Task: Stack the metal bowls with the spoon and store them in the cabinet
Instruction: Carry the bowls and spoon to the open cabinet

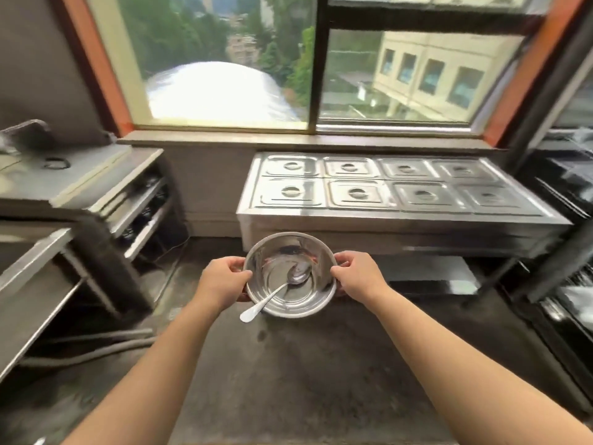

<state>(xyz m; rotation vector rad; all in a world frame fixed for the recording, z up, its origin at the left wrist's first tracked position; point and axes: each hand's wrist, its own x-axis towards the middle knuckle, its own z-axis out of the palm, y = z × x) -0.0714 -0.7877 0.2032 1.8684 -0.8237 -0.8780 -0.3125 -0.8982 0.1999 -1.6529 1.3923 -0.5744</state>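
Note:
A shiny metal bowl (282, 252) is held out in front of me above the dark floor. My left hand (221, 281) grips its left rim and my right hand (359, 277) grips its right rim. Whether other bowls are stacked under it I cannot tell. A metal spoon (279, 292) lies inside the bowl, its scoop near the centre and its handle sticking out over the near-left rim.
A steel food warmer (398, 207) with several lidded pans stands ahead under the window. Steel shelving and a work table (80, 200) stand at the left. Dark racks (564, 187) line the right side. Grey hoses (96, 345) lie on the floor at the left.

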